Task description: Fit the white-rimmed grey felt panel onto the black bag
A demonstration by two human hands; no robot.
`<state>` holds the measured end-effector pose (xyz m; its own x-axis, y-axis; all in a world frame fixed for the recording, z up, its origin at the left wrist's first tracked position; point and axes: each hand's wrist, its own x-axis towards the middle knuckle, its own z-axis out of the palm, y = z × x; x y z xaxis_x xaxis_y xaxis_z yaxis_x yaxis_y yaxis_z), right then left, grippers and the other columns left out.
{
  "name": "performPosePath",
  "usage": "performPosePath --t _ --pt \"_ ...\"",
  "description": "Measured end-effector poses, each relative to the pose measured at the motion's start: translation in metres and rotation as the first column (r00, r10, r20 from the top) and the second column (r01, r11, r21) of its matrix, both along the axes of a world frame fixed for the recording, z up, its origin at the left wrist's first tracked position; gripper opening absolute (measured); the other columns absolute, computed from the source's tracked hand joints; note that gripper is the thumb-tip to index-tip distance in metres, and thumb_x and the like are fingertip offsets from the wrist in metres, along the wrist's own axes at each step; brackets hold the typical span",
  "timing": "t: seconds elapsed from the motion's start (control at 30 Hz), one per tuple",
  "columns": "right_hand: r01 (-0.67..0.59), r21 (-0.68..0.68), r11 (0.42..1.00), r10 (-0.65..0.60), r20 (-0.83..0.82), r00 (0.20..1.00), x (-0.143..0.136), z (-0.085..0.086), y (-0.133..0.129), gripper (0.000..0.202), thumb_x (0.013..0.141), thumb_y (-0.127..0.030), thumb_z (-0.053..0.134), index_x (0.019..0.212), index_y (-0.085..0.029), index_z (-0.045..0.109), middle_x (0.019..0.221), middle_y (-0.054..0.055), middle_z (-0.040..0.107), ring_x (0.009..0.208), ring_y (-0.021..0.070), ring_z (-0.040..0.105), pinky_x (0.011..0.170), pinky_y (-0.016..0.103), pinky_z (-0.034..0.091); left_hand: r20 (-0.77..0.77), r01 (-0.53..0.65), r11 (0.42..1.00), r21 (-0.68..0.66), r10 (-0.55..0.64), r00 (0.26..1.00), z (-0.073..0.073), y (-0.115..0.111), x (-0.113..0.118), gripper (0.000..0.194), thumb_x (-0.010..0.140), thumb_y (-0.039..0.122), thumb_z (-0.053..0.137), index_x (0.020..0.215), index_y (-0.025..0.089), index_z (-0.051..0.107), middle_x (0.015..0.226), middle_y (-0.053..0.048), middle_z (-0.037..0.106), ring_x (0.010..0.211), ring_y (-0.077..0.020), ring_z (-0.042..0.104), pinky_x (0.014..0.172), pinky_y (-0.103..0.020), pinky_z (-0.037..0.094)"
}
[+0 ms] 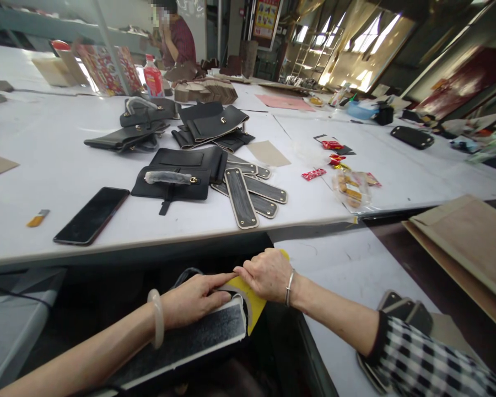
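Note:
My left hand (194,298), a pale bangle at its wrist, lies on the end of a dark, white-edged slab (198,339), its fingers stretched toward a yellow sheet (256,309). My right hand (268,274) has its fingers curled round the upper part of that sheet, the thumb side touching my left fingertips. The sheet bends past the slab's end over the dark gap. Beyond, on the white table (182,223), several dark strips with pale edges (242,198) lie beside an opened black leather pouch (182,171).
A phone (91,216) and small brush (38,218) lie at left. More black pouches (215,124) are piled behind. Red-wrapped snacks (333,145) and a black case (412,137) are farther right. Brown board (471,242) overhangs the right side. A person (182,41) is across the table.

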<state>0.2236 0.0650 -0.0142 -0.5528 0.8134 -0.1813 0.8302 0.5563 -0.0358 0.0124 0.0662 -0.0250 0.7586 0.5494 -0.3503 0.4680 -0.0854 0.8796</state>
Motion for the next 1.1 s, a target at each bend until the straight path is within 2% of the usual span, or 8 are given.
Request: performPosePath --t 0.23,0.37,0.6,0.93,1.0,1.1 --pt "0.0 -0.016 1.0 0.001 0.069 0.998 -0.005 0.001 -0.002 0.057 0.1 -0.043 0.024 0.073 -0.017 0.067 0.073 0.01 0.071 0.068 0.0241 0.069 0.056 0.03 0.038 -0.06 0.038 0.991 0.125 -0.031 0.998 0.006 -0.001 0.002 0.036 0.093 0.036 0.041 0.12 0.025 0.06 0.104 -0.001 0.069 0.092 -0.0191 0.062 0.08 -0.023 0.045" --pt "0.015 -0.028 0.999 -0.012 0.092 0.996 -0.006 0.001 -0.003 0.058 0.1 -0.042 0.023 0.074 -0.017 0.068 0.074 0.01 0.072 0.069 0.025 0.069 0.057 0.03 0.04 -0.088 0.052 0.983 0.175 -0.037 0.995 0.007 -0.003 0.002 0.037 0.094 0.037 0.038 0.122 0.024 0.059 0.104 -0.003 0.069 0.091 -0.0199 0.063 0.08 -0.024 0.045" --pt "0.034 -0.061 0.998 -0.027 0.119 0.992 -0.01 0.002 -0.007 0.058 0.1 -0.041 0.023 0.075 -0.017 0.069 0.075 0.01 0.072 0.07 0.0259 0.069 0.058 0.032 0.043 -0.113 0.082 0.966 0.246 -0.056 0.992 0.005 -0.006 0.001 0.036 0.095 0.039 0.035 0.117 0.024 0.06 0.093 -0.003 0.07 0.08 -0.0185 0.064 0.072 -0.023 0.044" --pt "0.108 -0.087 0.99 -0.093 0.163 0.982 -0.013 0.002 -0.015 0.057 0.1 -0.041 0.022 0.078 -0.018 0.069 0.077 0.011 0.072 0.072 0.0244 0.069 0.064 0.031 0.045 -0.153 0.108 0.937 0.333 -0.06 0.986 0.003 -0.01 0.0 0.036 0.096 0.04 0.033 0.115 0.025 0.06 0.092 -0.003 0.071 0.081 -0.0208 0.066 0.072 -0.026 0.045" --pt "0.119 -0.089 0.989 -0.103 0.165 0.981 -0.014 0.002 -0.018 0.057 0.1 -0.041 0.022 0.078 -0.018 0.069 0.077 0.011 0.072 0.071 0.0244 0.069 0.064 0.032 0.045 -0.175 0.121 0.925 0.36 -0.061 0.983 0.003 -0.01 0.0 0.037 0.096 0.041 0.032 0.113 0.025 0.061 0.095 -0.004 0.071 0.086 -0.0225 0.066 0.076 -0.028 0.046" --pt "0.131 -0.097 0.987 -0.114 0.164 0.98 -0.015 0.001 -0.022 0.057 0.1 -0.04 0.022 0.078 -0.018 0.069 0.077 0.01 0.072 0.07 0.0242 0.069 0.063 0.032 0.045 -0.169 0.141 0.908 0.394 -0.079 0.982 0.001 -0.011 0.001 0.038 0.097 0.04 0.03 0.109 0.025 0.063 0.101 -0.003 0.071 0.096 -0.023 0.065 0.099 -0.036 0.04"
